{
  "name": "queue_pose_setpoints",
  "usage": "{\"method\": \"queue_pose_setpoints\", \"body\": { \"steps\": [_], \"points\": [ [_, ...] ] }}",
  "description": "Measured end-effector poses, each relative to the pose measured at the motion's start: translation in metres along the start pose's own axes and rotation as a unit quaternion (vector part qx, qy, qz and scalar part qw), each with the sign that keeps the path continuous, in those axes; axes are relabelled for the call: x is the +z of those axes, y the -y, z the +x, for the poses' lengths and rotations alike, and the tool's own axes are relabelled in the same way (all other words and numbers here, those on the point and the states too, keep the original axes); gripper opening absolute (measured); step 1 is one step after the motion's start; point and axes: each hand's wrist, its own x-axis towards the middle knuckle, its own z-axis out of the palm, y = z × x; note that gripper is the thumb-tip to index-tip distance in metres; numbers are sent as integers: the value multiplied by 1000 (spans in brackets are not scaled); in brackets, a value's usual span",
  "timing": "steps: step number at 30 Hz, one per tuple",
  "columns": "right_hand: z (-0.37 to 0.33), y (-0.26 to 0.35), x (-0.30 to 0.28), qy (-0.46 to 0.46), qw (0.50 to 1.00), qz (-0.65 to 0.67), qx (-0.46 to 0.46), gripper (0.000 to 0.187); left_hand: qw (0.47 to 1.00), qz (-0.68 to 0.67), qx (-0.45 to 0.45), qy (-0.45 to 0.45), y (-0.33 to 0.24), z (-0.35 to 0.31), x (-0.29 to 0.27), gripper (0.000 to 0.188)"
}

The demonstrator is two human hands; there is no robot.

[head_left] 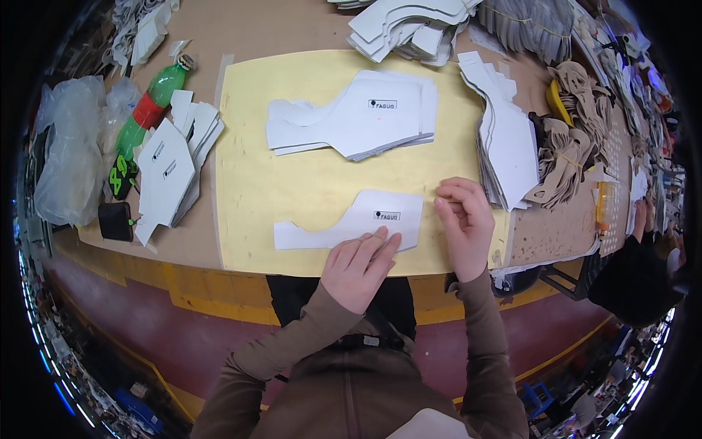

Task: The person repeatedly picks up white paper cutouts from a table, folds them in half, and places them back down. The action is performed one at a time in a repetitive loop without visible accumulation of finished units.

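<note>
A white flat cut piece (307, 238) with a small dark printed mark lies on the yellow sheet (248, 175) in front of me. My left hand (360, 271) rests on its near edge, fingers stretched out flat and holding nothing. Just right of the piece, my right hand (466, 227) hovers above the sheet. Its fingers curl in toward the thumb, and anything between their tips is too small to make out. Farther off on the sheet lies a stack of similar white pieces (358, 121), its top one bearing the same kind of mark.
To the left are more marked white pieces (162, 175), a green bottle (162, 88) with a red label, clear plastic bags (69, 161) and a black case (115, 222). White stacks (508, 139) and tied beige pieces (567, 164) line the right. A person (632, 282) sits far right.
</note>
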Motion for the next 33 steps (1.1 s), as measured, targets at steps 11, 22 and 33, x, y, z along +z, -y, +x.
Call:
{"method": "queue_pose_setpoints", "body": {
  "steps": [11, 22, 33],
  "points": [
    [-16, 19, 3, 60, 998, 23, 10, 17, 989, -146, -26, -8, 3, 3, -10, 37],
    [-42, 47, -14, 156, 976, 148, -23, 18, 805, -553, -196, 89, -6, 17, -34, 19],
    [-35, 51, -13, 157, 979, 120, 56, 17, 782, -572, -230, 93, -8, 26, -12, 21]
  ]
}}
